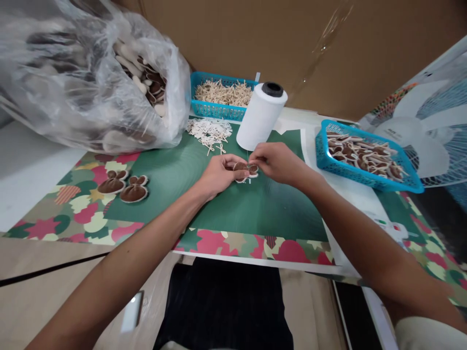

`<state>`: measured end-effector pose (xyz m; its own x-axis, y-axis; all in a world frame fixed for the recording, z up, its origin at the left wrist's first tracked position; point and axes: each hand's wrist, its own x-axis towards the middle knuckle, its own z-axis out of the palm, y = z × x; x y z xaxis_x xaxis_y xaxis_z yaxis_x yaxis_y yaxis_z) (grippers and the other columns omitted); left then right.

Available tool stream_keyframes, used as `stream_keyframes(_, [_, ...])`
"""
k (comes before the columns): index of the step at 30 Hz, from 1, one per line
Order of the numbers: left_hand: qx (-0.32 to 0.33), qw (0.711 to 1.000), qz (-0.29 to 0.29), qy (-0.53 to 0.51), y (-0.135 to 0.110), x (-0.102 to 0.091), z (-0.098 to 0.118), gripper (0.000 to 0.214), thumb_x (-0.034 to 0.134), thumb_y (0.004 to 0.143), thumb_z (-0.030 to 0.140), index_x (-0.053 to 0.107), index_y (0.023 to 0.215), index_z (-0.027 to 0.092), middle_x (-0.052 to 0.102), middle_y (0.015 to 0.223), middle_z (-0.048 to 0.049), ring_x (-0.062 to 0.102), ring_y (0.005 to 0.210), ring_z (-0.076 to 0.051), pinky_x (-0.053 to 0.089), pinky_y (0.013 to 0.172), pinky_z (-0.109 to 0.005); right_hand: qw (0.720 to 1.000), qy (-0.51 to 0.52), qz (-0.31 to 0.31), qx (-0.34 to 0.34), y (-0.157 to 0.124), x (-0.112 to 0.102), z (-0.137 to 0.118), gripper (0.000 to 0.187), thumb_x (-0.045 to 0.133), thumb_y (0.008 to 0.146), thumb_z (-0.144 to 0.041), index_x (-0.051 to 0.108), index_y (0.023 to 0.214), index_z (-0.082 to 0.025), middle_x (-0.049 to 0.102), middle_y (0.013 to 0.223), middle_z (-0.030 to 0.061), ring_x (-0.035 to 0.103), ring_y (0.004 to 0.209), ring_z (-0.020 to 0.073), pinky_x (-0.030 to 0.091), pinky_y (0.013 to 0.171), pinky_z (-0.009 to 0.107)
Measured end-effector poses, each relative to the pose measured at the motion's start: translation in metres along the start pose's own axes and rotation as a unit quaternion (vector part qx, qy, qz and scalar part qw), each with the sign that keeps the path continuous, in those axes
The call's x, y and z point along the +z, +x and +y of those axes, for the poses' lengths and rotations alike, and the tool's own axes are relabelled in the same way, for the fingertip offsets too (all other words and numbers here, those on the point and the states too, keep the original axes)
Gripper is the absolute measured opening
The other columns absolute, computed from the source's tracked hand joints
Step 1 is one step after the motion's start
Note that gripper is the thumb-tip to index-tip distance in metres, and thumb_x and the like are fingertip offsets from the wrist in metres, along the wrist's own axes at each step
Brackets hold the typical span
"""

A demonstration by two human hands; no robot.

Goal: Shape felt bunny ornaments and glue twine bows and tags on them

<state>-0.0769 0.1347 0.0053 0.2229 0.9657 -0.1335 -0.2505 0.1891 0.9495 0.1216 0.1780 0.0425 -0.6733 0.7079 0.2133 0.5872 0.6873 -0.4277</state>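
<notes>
My left hand (222, 176) is closed on a brown bunny-head-shaped fabric piece (240, 166) with a pale edge, held over the green mat. At its ear end, my right hand (272, 161) has thumb and finger pinched together. What sits in that pinch is too small to make out; a thin line like thread shows just above it. Behind both hands stands a white cone of thread (260, 119) with a black top, leaning in the view. Two similar brown bunny pieces (134, 189) lie to the left on the mat.
A small heap of white bows (209, 130) lies behind my left hand. Beyond it is a blue basket (219, 111) of beige bows. Another blue basket (368, 180) holds brown pieces at right, beside a fan (412, 129). A plastic bag (87, 92) of pieces fills the back left.
</notes>
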Motion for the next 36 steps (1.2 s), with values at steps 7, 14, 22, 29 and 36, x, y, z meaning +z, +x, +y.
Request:
stream_keyframes(7, [0.028,0.997,0.072,-0.03,0.001,0.004,0.002,0.024,0.087,0.059,0.009,0.073,0.079,0.013,0.069,0.063,0.0008,0.06,0.057,-0.01,0.046,0.06,-0.023,0.987,0.119,0.091,0.061,-0.024,0.027,-0.007,0.015,0.06,0.093,-0.025,0.068,0.082,-0.02,0.067,0.079,0.0016,0.056,0.071,0.0149,0.041,0.067,0.028])
stream_keyframes(14, [0.023,0.995,0.075,-0.067,0.002,0.009,-0.004,0.025,0.089,0.06,0.014,0.073,0.079,0.013,0.072,0.069,-0.0018,0.063,0.061,-0.011,0.05,0.064,-0.025,0.965,0.142,0.182,0.126,-0.04,0.051,-0.031,0.016,0.062,0.094,-0.03,0.064,0.081,-0.022,0.062,0.077,0.0004,0.055,0.069,0.0159,0.044,0.068,0.03])
stream_keyframes(22, [0.028,0.992,0.1,-0.066,0.002,0.01,-0.002,0.019,0.083,0.063,0.01,0.068,0.073,0.013,0.07,0.064,-0.0013,0.062,0.059,-0.011,0.048,0.061,-0.024,0.965,0.062,0.234,0.101,-0.038,0.048,-0.046,0.02,0.056,0.098,-0.028,0.065,0.08,-0.022,0.065,0.08,0.0037,0.058,0.072,0.0174,0.048,0.071,0.032])
stream_keyframes(29, [0.03,0.998,0.054,0.025,0.001,0.007,-0.001,0.018,0.08,0.065,0.009,0.067,0.077,0.015,0.068,0.063,-0.0009,0.058,0.056,-0.011,0.043,0.058,-0.025,0.901,0.292,0.163,0.276,-0.026,0.023,-0.024,0.026,0.059,0.1,-0.043,0.07,0.105,-0.019,0.074,0.105,0.0086,0.066,0.087,0.0193,0.052,0.073,0.032])
stream_keyframes(36, [0.007,0.995,0.042,0.093,0.015,0.007,-0.004,0.019,0.079,0.058,0.004,0.069,0.068,0.015,0.069,0.062,-0.003,0.06,0.059,-0.014,0.043,0.059,-0.027,0.833,0.47,0.125,0.263,0.029,0.015,-0.033,0.018,0.062,0.099,-0.037,0.063,0.096,-0.02,0.072,0.095,0.0075,0.071,0.093,0.0181,0.057,0.088,0.032])
